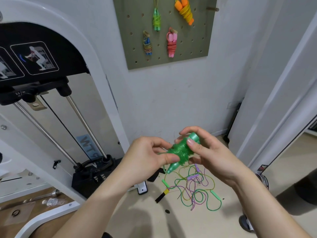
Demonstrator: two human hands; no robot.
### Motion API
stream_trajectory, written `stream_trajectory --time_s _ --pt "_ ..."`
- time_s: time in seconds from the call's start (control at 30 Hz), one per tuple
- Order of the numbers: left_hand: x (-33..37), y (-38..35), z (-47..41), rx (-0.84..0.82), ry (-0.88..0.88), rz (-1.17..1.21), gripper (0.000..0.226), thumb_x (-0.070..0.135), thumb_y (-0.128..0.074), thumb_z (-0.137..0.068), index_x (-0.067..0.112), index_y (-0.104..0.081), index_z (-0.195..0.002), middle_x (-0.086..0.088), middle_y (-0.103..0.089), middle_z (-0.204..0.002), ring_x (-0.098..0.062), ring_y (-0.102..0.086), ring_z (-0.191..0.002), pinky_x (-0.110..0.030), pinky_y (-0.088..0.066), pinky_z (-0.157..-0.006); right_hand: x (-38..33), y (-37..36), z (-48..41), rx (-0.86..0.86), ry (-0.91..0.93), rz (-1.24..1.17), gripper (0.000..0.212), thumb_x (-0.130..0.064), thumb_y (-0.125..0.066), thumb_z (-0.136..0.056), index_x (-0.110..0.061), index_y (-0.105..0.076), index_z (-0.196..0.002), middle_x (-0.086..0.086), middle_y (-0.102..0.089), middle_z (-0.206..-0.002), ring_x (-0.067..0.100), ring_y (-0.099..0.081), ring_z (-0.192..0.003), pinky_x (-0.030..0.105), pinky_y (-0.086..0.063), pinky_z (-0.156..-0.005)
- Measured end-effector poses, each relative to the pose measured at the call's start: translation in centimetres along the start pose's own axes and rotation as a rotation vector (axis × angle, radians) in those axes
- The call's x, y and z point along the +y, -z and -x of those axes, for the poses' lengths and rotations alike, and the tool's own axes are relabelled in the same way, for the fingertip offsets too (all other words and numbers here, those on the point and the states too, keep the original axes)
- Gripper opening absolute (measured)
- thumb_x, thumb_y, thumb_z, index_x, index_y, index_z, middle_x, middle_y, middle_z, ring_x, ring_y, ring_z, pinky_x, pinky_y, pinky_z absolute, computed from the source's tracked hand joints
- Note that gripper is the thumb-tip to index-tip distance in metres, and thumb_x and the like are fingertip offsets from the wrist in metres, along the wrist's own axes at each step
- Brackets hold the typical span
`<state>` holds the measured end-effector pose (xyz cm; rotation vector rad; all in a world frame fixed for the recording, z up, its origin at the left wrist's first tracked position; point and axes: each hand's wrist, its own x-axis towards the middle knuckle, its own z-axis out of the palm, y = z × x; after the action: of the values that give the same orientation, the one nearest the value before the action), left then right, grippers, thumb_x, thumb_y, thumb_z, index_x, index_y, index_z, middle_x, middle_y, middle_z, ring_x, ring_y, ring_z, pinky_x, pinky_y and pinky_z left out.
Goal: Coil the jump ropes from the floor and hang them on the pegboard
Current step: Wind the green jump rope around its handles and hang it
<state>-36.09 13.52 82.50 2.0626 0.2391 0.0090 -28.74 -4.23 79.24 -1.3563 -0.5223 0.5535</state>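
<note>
A green jump rope (181,151) is wound tightly around its two green handles, held at chest height in front of me. My left hand (149,156) pinches the lower left of the bundle with thumb and fingers. My right hand (205,150) grips the upper end, thumb pressed on the handle. Below on the floor lies a tangle of loose ropes (193,188), green, purple and multicoloured, with small handles. The olive pegboard (197,40) on the wall carries several coiled ropes: lime (157,19), orange (185,11), blue (147,44) and pink (171,43). A bare wooden peg (212,9) sticks out at its upper right.
A white cable weight machine (51,100) with steel rods and a black weight stack (92,172) fills the left side. A white door frame (274,100) stands at the right. A black and yellow strip (162,195) lies on the beige floor.
</note>
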Motion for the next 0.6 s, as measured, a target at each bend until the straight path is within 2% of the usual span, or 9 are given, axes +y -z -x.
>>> stream_trajectory --time_s 0.03,0.1,0.2,0.27,0.33,0.4,0.47,0.53,0.6 --pt "0.0 -0.2 0.2 0.091 -0.059 -0.155 0.028 0.036 -0.083 -0.067 0.027 -0.071 -0.091 0.006 -0.073 -0.073 -0.006 -0.067 -0.065 -0.027 -0.052 -0.068 -0.1 -0.1 0.1 0.069 -0.032 0.097 0.030 -0.045 -0.065 -0.085 -0.033 -0.060 -0.112 0.008 -0.062 -0.114 0.016 -0.062 -0.092 0.031 -0.050 -0.070" --pt "0.0 -0.9 0.6 0.180 -0.218 -0.524 0.037 0.052 -0.074 -0.072 0.028 -0.071 -0.099 0.004 -0.072 -0.081 -0.014 -0.066 -0.077 -0.031 -0.050 -0.075 -0.2 -0.5 0.1 0.181 -0.080 0.248 0.030 -0.052 -0.055 -0.084 -0.038 -0.060 -0.111 0.001 -0.062 -0.102 0.011 -0.063 -0.075 0.028 -0.051 -0.062" --pt "0.4 -2.0 1.0 0.130 -0.325 -0.816 0.044 0.063 -0.054 -0.083 0.021 -0.061 -0.098 0.000 -0.069 -0.088 -0.020 -0.062 -0.084 -0.030 -0.041 -0.071 0.6 -1.2 -0.4 0.242 -0.064 0.378 0.019 -0.042 -0.054 -0.094 -0.027 -0.065 -0.096 -0.011 -0.057 -0.068 0.005 -0.050 -0.051 0.024 -0.039 -0.052" --pt "0.5 -2.3 0.9 0.065 -0.318 -0.882 0.040 0.062 -0.053 -0.084 0.023 -0.056 -0.092 -0.001 -0.067 -0.087 -0.021 -0.060 -0.085 -0.029 -0.034 -0.067 1.1 -1.1 -0.6 0.235 0.004 0.537 0.013 -0.035 -0.060 -0.093 -0.025 -0.065 -0.086 -0.015 -0.057 -0.063 0.000 -0.047 -0.055 0.023 -0.038 -0.055" --pt "0.5 -1.7 0.6 -0.040 -0.274 -0.801 0.034 0.053 -0.061 -0.083 0.021 -0.063 -0.093 -0.002 -0.067 -0.078 -0.019 -0.058 -0.076 -0.030 -0.039 -0.067 1.3 -0.9 -0.5 0.159 0.063 0.695 0.009 -0.030 -0.063 -0.092 -0.026 -0.064 -0.084 -0.011 -0.060 -0.068 0.002 -0.049 -0.061 0.023 -0.042 -0.061" --pt "0.5 -0.8 0.2 -0.143 -0.210 -0.619 0.019 0.038 -0.069 -0.082 0.020 -0.070 -0.089 -0.001 -0.068 -0.072 -0.014 -0.059 -0.069 -0.029 -0.046 -0.067 0.9 -0.4 -0.4 0.085 0.090 0.730 0.005 -0.026 -0.064 -0.091 -0.027 -0.065 -0.087 -0.008 -0.062 -0.073 0.004 -0.052 -0.066 0.023 -0.043 -0.064" --pt "0.8 0.2 -0.1 -0.181 -0.124 -0.345 0.008 0.022 -0.076 -0.078 0.018 -0.073 -0.083 0.001 -0.071 -0.070 -0.007 -0.064 -0.066 -0.023 -0.050 -0.068 0.4 -0.1 -0.3 0.018 0.086 0.574 0.006 -0.023 -0.063 -0.092 -0.026 -0.068 -0.094 -0.008 -0.061 -0.074 0.004 -0.051 -0.063 0.018 -0.040 -0.061" --pt "0.9 0.9 -0.5 -0.175 -0.077 -0.086 0.011 0.013 -0.082 -0.070 0.013 -0.074 -0.076 0.001 -0.071 -0.065 -0.006 -0.062 -0.058 -0.022 -0.050 -0.063 -0.1 0.2 -0.2 -0.044 0.061 0.316 0.014 -0.023 -0.061 -0.091 -0.021 -0.070 -0.102 -0.003 -0.056 -0.073 0.008 -0.046 -0.060 0.017 -0.037 -0.055" --pt "0.6 1.2 -1.1 -0.143 -0.083 -0.027 0.019 0.015 -0.088 -0.061 0.012 -0.071 -0.070 -0.004 -0.067 -0.063 -0.012 -0.056 -0.058 -0.028 -0.045 -0.062 -0.4 0.6 -0.3 -0.074 0.057 0.213 0.022 -0.024 -0.059 -0.089 -0.021 -0.070 -0.107 0.013 -0.053 -0.079 0.017 -0.043 -0.063 0.022 -0.037 -0.054"
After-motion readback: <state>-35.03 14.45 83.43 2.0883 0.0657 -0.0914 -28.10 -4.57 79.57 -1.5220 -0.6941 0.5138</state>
